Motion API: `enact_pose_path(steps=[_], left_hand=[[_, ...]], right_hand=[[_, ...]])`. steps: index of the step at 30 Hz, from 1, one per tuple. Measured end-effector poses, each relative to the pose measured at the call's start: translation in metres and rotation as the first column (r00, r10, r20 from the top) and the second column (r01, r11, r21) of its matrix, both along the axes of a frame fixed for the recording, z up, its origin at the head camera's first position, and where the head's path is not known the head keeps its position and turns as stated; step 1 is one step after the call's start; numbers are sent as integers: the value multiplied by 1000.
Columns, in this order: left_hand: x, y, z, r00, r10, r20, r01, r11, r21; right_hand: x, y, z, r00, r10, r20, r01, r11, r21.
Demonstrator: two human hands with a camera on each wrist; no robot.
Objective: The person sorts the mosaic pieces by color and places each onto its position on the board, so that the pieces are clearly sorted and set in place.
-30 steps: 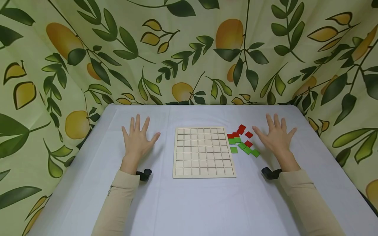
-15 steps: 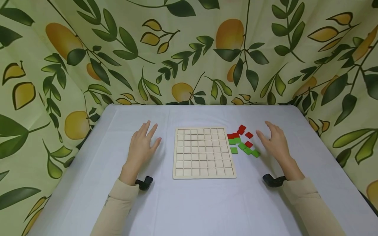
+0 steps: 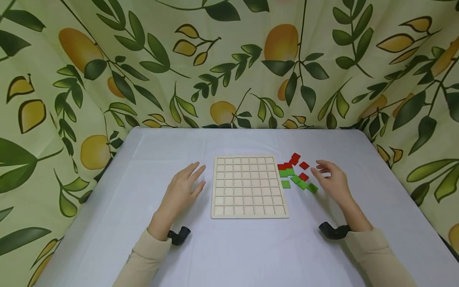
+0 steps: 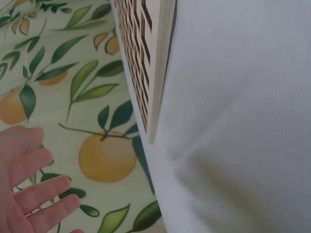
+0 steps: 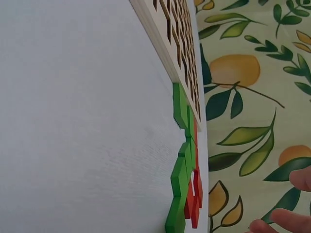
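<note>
My left hand (image 3: 183, 187) hovers left of a pale wooden grid board (image 3: 249, 187), its fingers loosely extended toward the board's edge and nothing in them. In the left wrist view, the fingers (image 4: 46, 196) show apart from the board (image 4: 158, 73). On the other side, my right hand (image 3: 333, 179) hangs just right of a loose group of small square tiles, fingers bent a little and holding nothing. Red tiles (image 3: 304, 165) lie toward the back of the group, green tiles (image 3: 312, 188) toward the front. The right wrist view shows the green tiles (image 5: 180, 174) beside the board's corner.
A white cloth (image 3: 247, 251) covers the table under everything. Behind and at both sides hangs a curtain (image 3: 222, 75) printed with leaves and orange fruit. Each wrist carries a black camera mount, the left mount (image 3: 180, 236) and the right mount (image 3: 333, 231).
Both hands have come down from a raised, spread-finger pose. The left hand has moved right toward the board; the right hand has lowered beside the tiles with its fingers bending. Board and tiles stay put.
</note>
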State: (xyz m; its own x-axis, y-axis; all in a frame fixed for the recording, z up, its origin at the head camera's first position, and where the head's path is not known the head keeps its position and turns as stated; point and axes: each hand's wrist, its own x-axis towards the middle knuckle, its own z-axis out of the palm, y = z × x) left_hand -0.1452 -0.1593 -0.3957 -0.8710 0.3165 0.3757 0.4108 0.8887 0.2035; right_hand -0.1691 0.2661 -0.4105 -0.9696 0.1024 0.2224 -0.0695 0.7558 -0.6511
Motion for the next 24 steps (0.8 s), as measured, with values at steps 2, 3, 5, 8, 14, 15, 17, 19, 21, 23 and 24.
enact_pose_path(steps=[2,3,5,8,14,15,17,19,21,23,24], left_hand=[[3,3,0,1000,-24,-7,24,1000,-5],[4,4,0,999,-35,-7,35,999,-8],[7,7,-1,998,-56,5,56,998,-19],[11,11,-2,995,-89,34,90,995,-31],[17,20,-5,983,-152,104,156,987,-33],[18,21,-5,979,-167,119,172,985,-32],[19,24,-6,968,-197,153,205,978,-35],[21,27,-7,958,-226,178,238,970,-51],[23,30,-8,949,-246,198,262,963,-57],[25,32,-9,941,-264,213,283,957,-64],[26,33,-10,937,-274,216,294,953,-68]], right_hand=[[1,0,-2,1000,1,21,0,1000,-12],[2,0,-3,999,-10,35,11,1000,-20],[4,0,-5,997,-14,73,16,999,-31],[7,1,-6,992,-15,124,21,999,-43],[12,3,-9,976,14,219,-1,998,-61],[13,3,-9,973,17,231,-3,998,-62],[14,4,-10,966,23,258,-5,998,-70],[14,5,-11,961,29,276,-8,997,-74],[14,7,-12,955,38,293,-15,997,-80],[14,8,-13,947,45,317,-14,995,-98],[14,8,-14,942,49,332,-13,994,-110]])
